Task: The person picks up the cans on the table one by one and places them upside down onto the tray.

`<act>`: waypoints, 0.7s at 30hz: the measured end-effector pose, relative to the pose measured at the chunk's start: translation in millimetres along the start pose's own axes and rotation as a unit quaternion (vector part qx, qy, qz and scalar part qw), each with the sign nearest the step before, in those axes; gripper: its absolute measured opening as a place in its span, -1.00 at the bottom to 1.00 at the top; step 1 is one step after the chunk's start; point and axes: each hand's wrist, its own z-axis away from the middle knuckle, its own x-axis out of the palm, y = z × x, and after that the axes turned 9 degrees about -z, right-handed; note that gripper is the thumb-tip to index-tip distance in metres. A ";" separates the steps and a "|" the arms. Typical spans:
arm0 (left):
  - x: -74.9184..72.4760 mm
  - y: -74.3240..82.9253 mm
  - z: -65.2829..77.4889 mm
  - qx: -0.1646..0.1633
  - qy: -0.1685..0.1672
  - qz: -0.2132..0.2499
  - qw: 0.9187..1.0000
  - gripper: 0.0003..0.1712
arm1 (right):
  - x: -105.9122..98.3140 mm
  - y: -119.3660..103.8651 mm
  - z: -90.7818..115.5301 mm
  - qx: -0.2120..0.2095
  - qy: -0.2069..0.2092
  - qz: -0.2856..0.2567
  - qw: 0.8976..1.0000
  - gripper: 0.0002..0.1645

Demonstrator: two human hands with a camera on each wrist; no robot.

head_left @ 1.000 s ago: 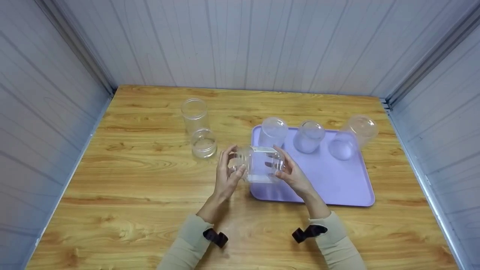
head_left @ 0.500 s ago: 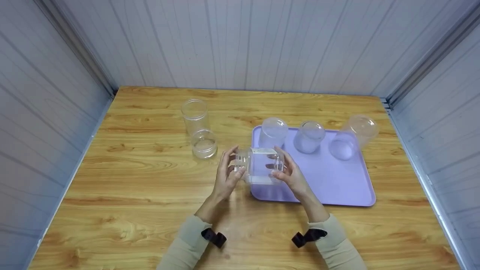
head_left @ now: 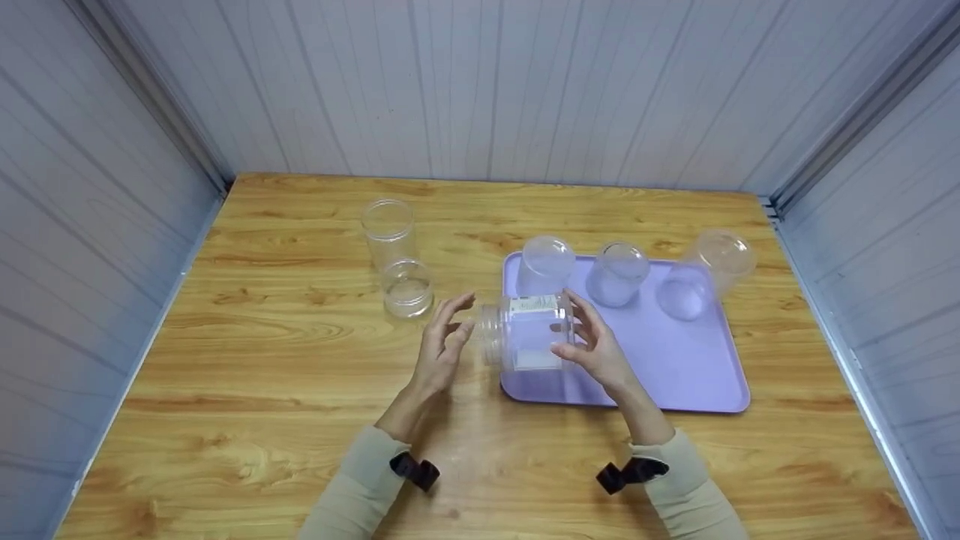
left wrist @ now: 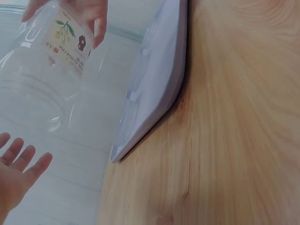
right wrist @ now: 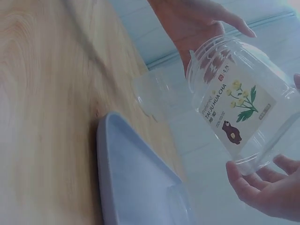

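A clear plastic jar lies sideways in the air over the left part of the purple tray, its threaded mouth pointing left. My right hand grips it around the base, thumb on the near side and fingers on the far side. Just left of the mouth is my left hand, its fingers apart and holding nothing. The left wrist view shows a gap between the left fingers and the jar. A paper label with yellow flowers and a brown bear shows on the jar's side in the right wrist view.
Along the tray's back edge stand three clear containers: one at left, one in the middle and a taller one at right. On the wooden table, left of the tray, are a tall clear container and a short one.
My left hand has let go of the jar's mouth end and moved left. The right hand has shifted slightly right with the jar, and more of the label's print shows.
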 end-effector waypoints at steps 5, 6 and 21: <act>-5.0 -13.0 -1.6 -0.020 0.013 -0.019 1.000 -0.69 | -2.0 -10.3 0.3 0.014 0.012 0.068 0.998 -0.05; -5.9 -18.2 -2.1 -0.024 0.014 -0.025 0.999 -0.70 | -0.9 -14.3 0.6 0.015 0.013 0.083 0.996 -0.04; -24.9 -54.6 -7.9 -0.032 0.003 -0.212 0.977 -0.61 | -0.5 -35.5 11.2 -0.022 0.023 0.281 0.959 0.06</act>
